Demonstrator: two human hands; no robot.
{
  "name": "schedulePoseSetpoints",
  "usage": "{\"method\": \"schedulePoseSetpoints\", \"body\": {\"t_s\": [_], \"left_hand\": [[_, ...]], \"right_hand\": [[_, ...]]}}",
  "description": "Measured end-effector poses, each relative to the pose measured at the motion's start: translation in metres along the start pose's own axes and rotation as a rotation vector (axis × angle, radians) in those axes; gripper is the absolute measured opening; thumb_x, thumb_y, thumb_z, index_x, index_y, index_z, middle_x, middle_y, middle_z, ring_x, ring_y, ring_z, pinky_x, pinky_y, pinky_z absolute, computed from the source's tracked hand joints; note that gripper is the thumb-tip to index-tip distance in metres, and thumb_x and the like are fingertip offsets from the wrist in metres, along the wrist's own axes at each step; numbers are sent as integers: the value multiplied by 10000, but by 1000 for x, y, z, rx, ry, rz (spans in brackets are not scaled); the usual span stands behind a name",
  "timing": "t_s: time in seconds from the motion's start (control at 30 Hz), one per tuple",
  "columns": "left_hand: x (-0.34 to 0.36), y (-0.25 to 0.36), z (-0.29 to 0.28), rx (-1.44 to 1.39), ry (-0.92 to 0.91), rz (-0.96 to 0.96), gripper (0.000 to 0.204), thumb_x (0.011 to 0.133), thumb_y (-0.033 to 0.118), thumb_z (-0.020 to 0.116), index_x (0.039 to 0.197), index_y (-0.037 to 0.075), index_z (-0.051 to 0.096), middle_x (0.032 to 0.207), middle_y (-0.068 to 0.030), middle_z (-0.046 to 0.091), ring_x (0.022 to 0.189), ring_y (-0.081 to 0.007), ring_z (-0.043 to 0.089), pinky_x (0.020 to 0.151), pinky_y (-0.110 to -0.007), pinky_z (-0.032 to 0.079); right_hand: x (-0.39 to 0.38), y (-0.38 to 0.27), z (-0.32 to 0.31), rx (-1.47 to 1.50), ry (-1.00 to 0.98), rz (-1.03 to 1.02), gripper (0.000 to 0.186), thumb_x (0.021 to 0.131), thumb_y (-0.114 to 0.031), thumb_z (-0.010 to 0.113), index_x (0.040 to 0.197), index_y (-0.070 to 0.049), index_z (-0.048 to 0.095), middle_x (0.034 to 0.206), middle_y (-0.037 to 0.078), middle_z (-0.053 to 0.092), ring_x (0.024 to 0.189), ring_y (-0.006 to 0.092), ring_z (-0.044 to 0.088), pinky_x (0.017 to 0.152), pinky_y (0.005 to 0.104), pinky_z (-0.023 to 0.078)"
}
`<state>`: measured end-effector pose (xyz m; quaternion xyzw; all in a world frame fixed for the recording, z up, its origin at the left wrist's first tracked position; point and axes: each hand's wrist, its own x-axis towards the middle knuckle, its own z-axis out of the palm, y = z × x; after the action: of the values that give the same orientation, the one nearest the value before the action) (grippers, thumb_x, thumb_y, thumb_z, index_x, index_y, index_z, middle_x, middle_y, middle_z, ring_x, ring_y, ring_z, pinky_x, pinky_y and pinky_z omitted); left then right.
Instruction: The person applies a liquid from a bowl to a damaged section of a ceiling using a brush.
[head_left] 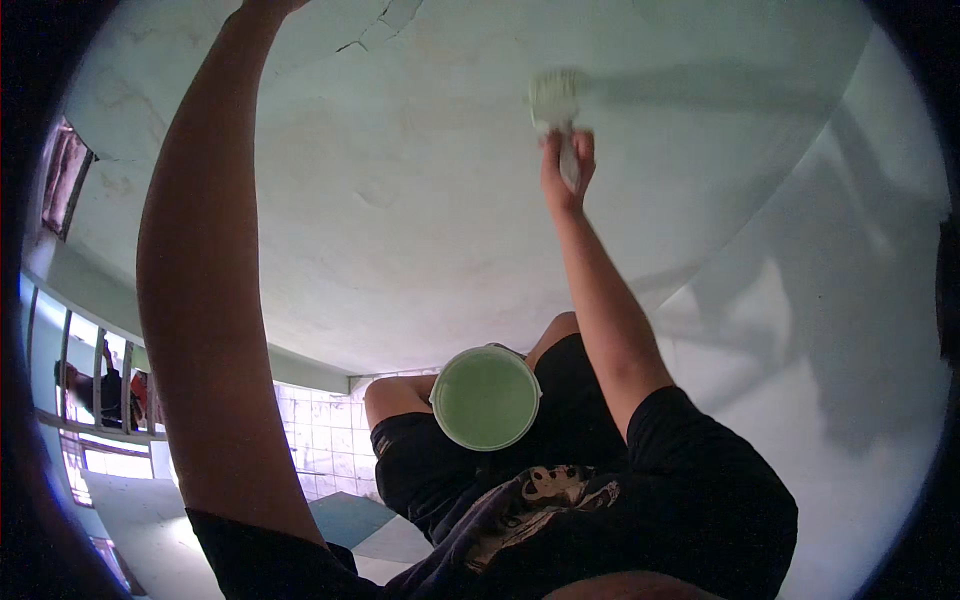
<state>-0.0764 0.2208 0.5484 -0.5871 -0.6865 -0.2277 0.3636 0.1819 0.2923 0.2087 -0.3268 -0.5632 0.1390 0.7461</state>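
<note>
R hand (558, 178) grips brush (556, 97), can't tell L hand's (278, 5) grip, & pail (487, 400) by legs (400, 398) may spill if they shift.

Wall (400, 250) looks matt, mostly smooth, with cracks near top. Bucket (487, 449) seems plastic; paint (488, 398) inside is smooth. Brush bristles (557, 88) look rough. Shirt (690, 490) is matt cloth. Tiles (325, 430) slightly glossy.
</note>
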Motion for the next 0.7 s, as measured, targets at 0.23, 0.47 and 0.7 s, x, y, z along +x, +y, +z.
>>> {"method": "schedulePoseSetpoints", "body": {"t_s": [0.23, 0.47, 0.7], "left_hand": [[-7, -1, 9, 106, -70, -7, 1085, 685, 565, 747, 1498, 227, 112, 1561, -100, -17, 1422, -360, 26, 1141, -509, 171], [-7, 9, 7, 13, -61, 33, 1081, 682, 579, 736, 1496, 188, 142, 1551, -159, 21, 1424, -350, 33, 1159, -470, 104], [2, -11, 15, 57, 45, 141, 1084, 683, 593, 729, 1494, 167, 148, 1552, -156, 26, 1424, -346, 29, 1159, -469, 109]], "right_hand": [[-115, 50, -34, -85, -79, 193, 172, 884, -129, 598, 854, -26, 463, 707, 45, 562, 652, 127, 543, 631, 269, 469], [64, -27, 21, 70, 134, 69, 179, 846, -109, 605, 973, -25, 511, 845, 76, 599, 693, 144, 576, 546, 316, 499], [163, -142, 29, 579, 162, -155, 136, 856, -91, 595, 845, -24, 478, 759, 90, 592, 688, 166, 639, 552, 319, 516]]}}
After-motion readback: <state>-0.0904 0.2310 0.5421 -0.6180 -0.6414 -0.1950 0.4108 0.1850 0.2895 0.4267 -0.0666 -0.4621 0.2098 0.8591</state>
